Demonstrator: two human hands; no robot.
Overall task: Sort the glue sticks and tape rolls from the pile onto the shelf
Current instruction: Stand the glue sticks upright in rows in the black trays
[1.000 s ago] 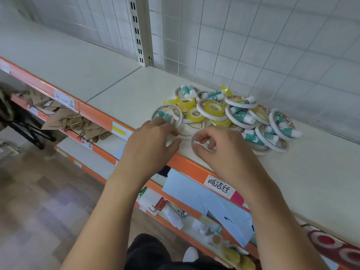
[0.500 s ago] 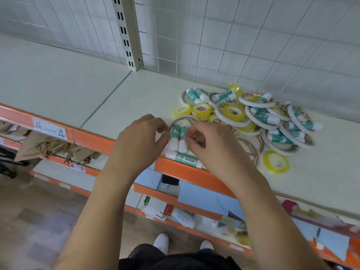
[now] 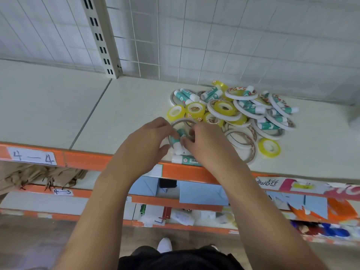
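Observation:
A pile (image 3: pixel 243 112) of yellow tape rolls, thin white tape rings and green-and-white glue sticks lies on the cream shelf (image 3: pixel 120 114). Both hands meet at the pile's near-left edge. My left hand (image 3: pixel 146 141) and my right hand (image 3: pixel 206 141) together grip a thin tape ring (image 3: pixel 182 122) with glue sticks (image 3: pixel 176 142) inside it. Another glue stick (image 3: pixel 185 159) lies flat at the shelf's front edge under my hands. A single yellow tape roll (image 3: pixel 269 148) sits apart at the right.
The shelf has an orange front rail (image 3: pixel 81 159) with a label "4—4" (image 3: pixel 32 155). A slotted upright post (image 3: pixel 101 38) and wire grid back stand behind. Lower shelves hold brown paper, blue cards and packets. The left shelf panel (image 3: pixel 44 102) is bare.
The view has tilted down and shifted right. My hands drew a tape ring with glue sticks toward the front edge and have closed more tightly around it.

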